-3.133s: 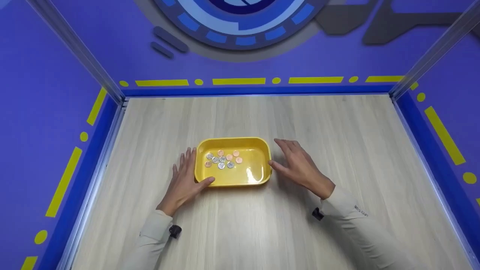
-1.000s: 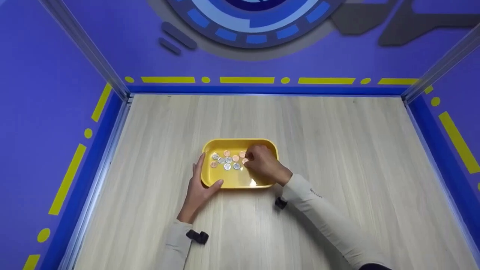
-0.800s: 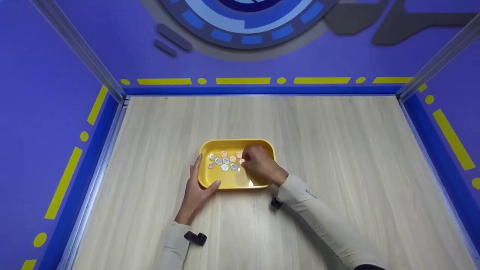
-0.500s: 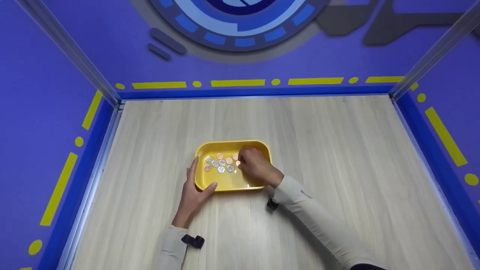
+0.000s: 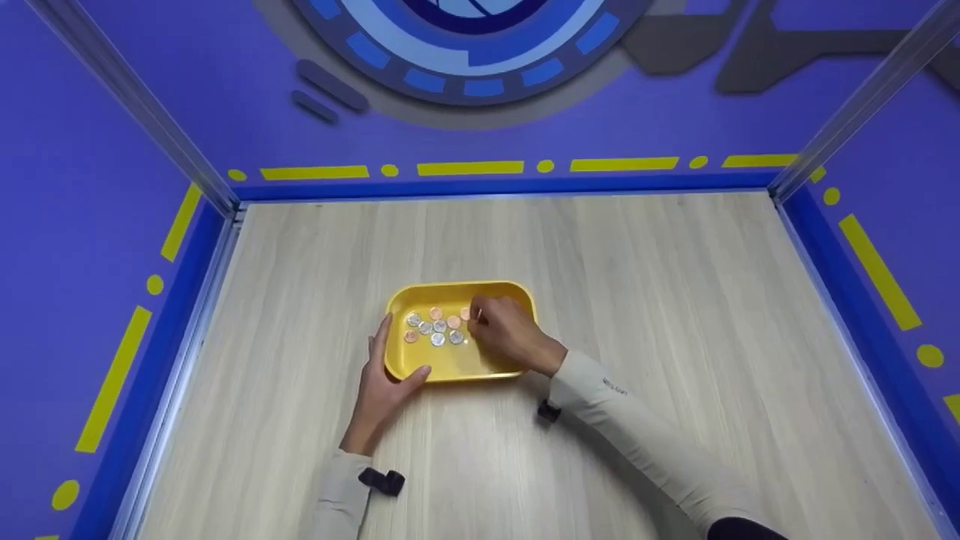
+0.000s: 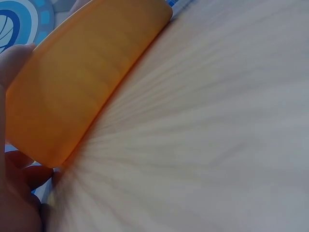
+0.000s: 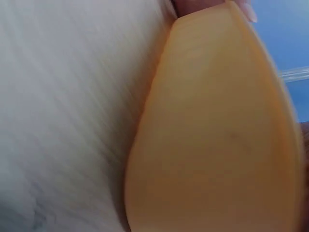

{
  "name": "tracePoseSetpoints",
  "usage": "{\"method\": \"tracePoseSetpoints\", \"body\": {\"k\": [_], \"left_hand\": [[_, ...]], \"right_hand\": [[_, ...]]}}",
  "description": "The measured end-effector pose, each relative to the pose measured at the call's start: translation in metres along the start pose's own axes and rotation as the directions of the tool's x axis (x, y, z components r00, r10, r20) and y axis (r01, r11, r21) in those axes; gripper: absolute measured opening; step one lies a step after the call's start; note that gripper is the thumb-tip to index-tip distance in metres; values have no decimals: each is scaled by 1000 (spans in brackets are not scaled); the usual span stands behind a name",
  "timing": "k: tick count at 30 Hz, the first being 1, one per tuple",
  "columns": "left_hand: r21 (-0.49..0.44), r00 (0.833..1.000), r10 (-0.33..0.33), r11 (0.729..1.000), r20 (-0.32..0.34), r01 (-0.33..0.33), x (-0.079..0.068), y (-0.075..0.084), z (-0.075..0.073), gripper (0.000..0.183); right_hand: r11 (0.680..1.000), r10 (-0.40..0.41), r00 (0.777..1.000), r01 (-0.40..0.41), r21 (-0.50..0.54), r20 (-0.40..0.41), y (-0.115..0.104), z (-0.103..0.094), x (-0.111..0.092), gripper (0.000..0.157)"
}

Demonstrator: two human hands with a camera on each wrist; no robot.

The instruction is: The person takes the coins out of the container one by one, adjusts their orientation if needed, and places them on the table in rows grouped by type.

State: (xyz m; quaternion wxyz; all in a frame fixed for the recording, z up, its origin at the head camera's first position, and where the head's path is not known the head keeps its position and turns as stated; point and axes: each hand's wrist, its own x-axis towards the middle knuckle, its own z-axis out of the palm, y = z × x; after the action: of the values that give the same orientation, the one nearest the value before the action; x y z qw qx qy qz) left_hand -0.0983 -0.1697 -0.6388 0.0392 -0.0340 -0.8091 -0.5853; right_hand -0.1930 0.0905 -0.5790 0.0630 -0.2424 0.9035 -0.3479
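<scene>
A yellow tray (image 5: pixel 457 367) is being kept flat on the pale table (image 5: pixel 637 285), with silver coins (image 5: pixel 439 326) and copper coins (image 5: pixel 454 322) being displayed on its floor. Its left end is being gripped by the left hand (image 5: pixel 382 388), the thumb being hooked over the near rim; the fingers, fanned three seconds earlier, are now being held closer together. The coins farthest right are being partly covered by the right hand (image 5: pixel 511 331), which is no longer being held spread outside the right end. Its fingers are being kept bent and bunched; whether a coin is being pinched cannot be told. The table is being enclosed by blue walls (image 5: pixel 450 142).
</scene>
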Motion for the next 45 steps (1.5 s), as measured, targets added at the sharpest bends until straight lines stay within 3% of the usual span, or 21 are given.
{"method": "tracePoseSetpoints", "body": {"k": [11,21,45], "left_hand": [[0,1000,-12,1000,-2,12,-3,-5,-2,108],[-2,1000,20,1000,-8,-20,-2,-4,-2,108],[-25,999,34,999,-13,-35,0,-3,1,107]], "right_hand": [[995,-16,993,27,94,-113,5,-29,-16,7],[984,-12,990,37,176,-143,11,-47,-30,8],[960,138,962,-71,272,-235,51,-71,-65,10]]}}
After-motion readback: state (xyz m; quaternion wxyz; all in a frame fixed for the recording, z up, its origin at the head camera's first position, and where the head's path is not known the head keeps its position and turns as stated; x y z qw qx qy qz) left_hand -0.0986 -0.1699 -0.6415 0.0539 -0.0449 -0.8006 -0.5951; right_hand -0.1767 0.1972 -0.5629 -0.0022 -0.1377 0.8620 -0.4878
